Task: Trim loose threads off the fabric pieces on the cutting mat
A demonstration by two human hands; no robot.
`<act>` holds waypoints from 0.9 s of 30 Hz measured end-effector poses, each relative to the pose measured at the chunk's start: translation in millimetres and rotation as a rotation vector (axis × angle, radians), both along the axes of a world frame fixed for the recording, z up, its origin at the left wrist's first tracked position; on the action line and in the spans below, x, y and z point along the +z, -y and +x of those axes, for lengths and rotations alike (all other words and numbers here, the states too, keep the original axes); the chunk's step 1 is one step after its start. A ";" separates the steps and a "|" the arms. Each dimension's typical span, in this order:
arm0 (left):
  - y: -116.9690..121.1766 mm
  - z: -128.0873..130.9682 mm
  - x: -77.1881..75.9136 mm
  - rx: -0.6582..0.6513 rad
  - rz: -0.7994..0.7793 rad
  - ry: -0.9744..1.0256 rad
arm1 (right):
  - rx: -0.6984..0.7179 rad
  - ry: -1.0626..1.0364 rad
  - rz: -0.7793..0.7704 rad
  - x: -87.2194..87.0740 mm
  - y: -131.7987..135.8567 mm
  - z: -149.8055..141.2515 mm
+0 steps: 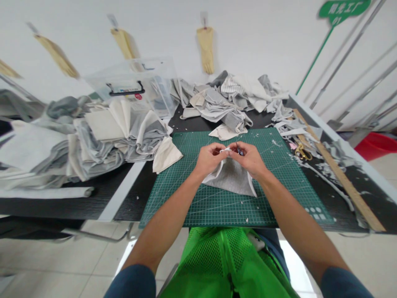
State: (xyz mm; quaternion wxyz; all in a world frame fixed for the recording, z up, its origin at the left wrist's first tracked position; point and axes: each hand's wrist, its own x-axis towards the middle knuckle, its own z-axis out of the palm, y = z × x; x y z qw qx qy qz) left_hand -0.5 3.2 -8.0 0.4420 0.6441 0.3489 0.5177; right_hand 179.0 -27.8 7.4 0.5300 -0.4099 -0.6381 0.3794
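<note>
A light grey piece of cloth [234,178] hangs from both hands over the green cutting mat [186,203], its lower edge near the mat. My left hand [210,158] pinches the cloth's upper edge between thumb and fingers. Close beside it, my right hand [250,158] grips the same edge from the right. A small dark tool [239,149], perhaps thread snips, sticks up from the right hand; most of it is hidden by the fingers.
Heaps of grey and cream cloth lie left [102,132] and behind the mat [220,101]. At the back left stands a clear plastic box [155,97]. On the right are gold-handled scissors [302,153], cloth scraps [330,169] and a long wooden ruler [344,182].
</note>
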 end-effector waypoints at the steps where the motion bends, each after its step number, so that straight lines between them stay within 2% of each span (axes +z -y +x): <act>1: -0.2 -0.4 0.3 0.014 0.015 -0.016 | 0.010 0.012 -0.001 1.7 1.2 -0.4; 7: 1.0 -0.5 3.4 0.096 0.086 -0.108 | -0.046 0.047 -0.003 4.1 2.1 -3.1; 13: 3.9 0.1 5.2 0.060 0.053 -0.052 | -0.087 0.008 0.007 1.0 -0.6 0.7; 19: 1.7 -0.9 6.7 0.082 -0.008 -0.010 | -0.086 -0.006 0.007 1.8 -1.6 4.0; 24: -0.7 -2.3 6.8 0.073 -0.030 0.016 | -0.072 -0.032 0.025 -5.2 -6.2 3.2; 27: -2.0 -4.0 5.8 0.071 -0.021 0.022 | -0.111 0.062 0.089 -8.7 -7.2 2.8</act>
